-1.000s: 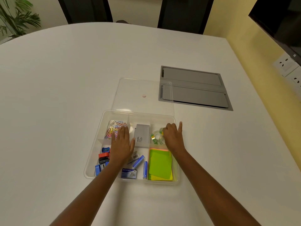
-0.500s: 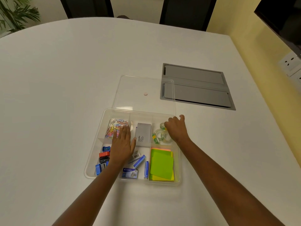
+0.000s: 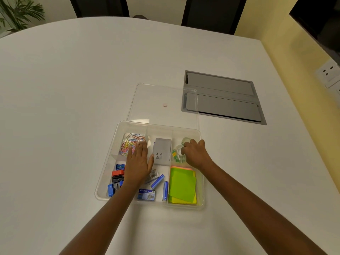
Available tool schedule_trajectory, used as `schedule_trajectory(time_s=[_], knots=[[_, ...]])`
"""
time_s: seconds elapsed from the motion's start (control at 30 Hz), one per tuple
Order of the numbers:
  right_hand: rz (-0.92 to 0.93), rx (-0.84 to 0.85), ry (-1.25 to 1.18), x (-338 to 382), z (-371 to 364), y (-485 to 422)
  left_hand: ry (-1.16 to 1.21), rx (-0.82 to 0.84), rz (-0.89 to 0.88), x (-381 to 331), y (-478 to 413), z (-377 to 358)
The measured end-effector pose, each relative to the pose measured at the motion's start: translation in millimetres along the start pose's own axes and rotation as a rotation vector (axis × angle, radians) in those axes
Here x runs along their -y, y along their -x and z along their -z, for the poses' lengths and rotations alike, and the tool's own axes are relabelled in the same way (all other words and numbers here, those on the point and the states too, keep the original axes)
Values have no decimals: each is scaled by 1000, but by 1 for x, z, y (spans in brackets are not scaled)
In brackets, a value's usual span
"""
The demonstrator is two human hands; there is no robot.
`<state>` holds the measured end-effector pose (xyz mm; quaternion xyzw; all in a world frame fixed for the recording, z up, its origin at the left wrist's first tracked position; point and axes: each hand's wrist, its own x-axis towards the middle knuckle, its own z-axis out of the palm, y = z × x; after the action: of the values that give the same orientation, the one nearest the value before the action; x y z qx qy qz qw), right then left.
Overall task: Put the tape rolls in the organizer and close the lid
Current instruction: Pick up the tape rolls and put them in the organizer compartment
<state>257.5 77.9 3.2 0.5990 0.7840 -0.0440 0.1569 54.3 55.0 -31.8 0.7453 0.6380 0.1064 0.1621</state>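
Clear plastic compartmented organizer (image 3: 105, 179) sits on the white table (image 3: 64, 107), its transparent flat lid (image 3: 147, 100) lying off behind it, not yet closed. Your left hand (image 3: 138, 162) rests flat and spread, grasping nothing, beside the grey rectangular box (image 3: 161, 151). Your right hand (image 3: 196, 154) curls over the clear tape rolls (image 3: 177, 153) in the rear right compartment; whether it grips them, you cannot tell.
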Motion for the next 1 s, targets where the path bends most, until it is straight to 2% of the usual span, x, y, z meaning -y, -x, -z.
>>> schedule_trajectory(time_s=[0.13, 0.3, 0.37, 0.53, 0.67, 0.77, 0.87, 1.0], knots=[[-85, 34, -88, 2, 8, -9, 31, -4, 3, 0, 0, 0], [-138, 156, -117, 16, 9, -14, 52, -7, 5, -1, 0, 0], [-159, 185, -239, 16, 14, -14, 63, -10, 8, 0, 0, 0], [-316, -3, -700, 15, 21, -1, 73, -16, 8, 0, 1, -1], [-330, 153, -804, 28, 19, 3, 90, -19, 10, 0, 1, 0], [-335, 135, -936, 21, 24, -1, 82, -22, 7, 0, 1, 1], [-343, -15, -862, 7, 35, -5, 57, -35, -1, 0, 2, 1], [-305, -46, -377, -2, 29, -11, 55, -35, -1, 0, 1, 0]])
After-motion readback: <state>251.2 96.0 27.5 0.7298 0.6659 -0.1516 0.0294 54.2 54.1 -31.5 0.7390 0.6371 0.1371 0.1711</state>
